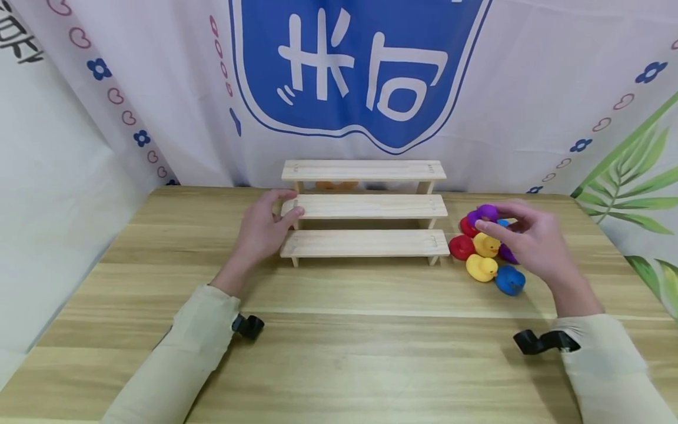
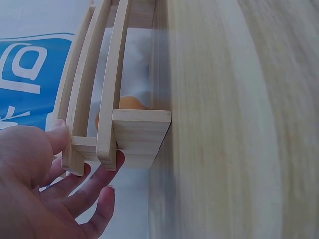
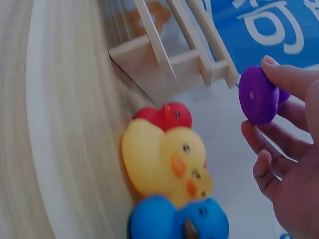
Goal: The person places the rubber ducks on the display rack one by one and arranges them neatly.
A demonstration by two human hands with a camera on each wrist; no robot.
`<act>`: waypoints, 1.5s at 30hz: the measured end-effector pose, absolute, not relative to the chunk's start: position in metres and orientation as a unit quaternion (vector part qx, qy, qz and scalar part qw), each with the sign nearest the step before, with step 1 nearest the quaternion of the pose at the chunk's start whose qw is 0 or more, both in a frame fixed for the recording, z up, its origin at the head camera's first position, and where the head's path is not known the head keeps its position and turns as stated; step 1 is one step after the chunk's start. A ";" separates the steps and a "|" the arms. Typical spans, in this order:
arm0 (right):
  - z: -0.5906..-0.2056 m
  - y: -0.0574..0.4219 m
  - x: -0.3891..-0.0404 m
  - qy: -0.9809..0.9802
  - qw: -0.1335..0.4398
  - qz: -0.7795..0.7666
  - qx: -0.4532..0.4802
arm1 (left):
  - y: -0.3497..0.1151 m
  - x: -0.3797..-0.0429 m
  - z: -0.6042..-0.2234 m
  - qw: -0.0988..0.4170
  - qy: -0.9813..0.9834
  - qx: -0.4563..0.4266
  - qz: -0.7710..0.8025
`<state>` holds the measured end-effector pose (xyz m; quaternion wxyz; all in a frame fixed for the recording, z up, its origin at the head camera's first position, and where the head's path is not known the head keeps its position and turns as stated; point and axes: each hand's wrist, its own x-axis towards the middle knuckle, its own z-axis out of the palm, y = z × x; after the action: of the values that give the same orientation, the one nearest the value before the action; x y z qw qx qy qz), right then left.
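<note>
My right hand (image 1: pixel 537 241) pinches a purple rubber duck (image 1: pixel 483 214) between thumb and fingers, raised over a cluster of ducks. In the right wrist view the flat underside of the purple duck (image 3: pixel 253 95) shows. Below it lie red (image 1: pixel 462 247), yellow (image 1: pixel 481 268) and blue (image 1: pixel 510 280) ducks, with another purple one (image 1: pixel 508 253) partly hidden by the hand. My left hand (image 1: pixel 263 228) grips the left end of a three-tier wooden shelf (image 1: pixel 365 206). In the left wrist view its thumb lies on the middle board (image 2: pixel 85 89), with fingers curled beneath.
The shelf stands near the back edge of a wood-grain table (image 1: pixel 344 347), just left of the ducks. Close behind hangs a white curtain (image 1: pixel 529 88) with a blue emblem. An orange flower shape (image 3: pixel 149 17) shows behind the shelf.
</note>
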<state>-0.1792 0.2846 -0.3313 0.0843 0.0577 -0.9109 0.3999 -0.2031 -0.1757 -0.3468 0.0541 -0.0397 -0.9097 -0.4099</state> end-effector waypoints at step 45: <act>-0.295 0.133 -0.229 -0.845 0.072 0.503 0.168 | -0.173 -0.202 -0.345 0.058 -0.920 -0.042 -0.386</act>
<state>-0.2291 0.1326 -0.2948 0.0725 0.1679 -0.8446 0.5033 -0.2017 -0.1734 -0.3450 0.0579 -0.0421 -0.9198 -0.3858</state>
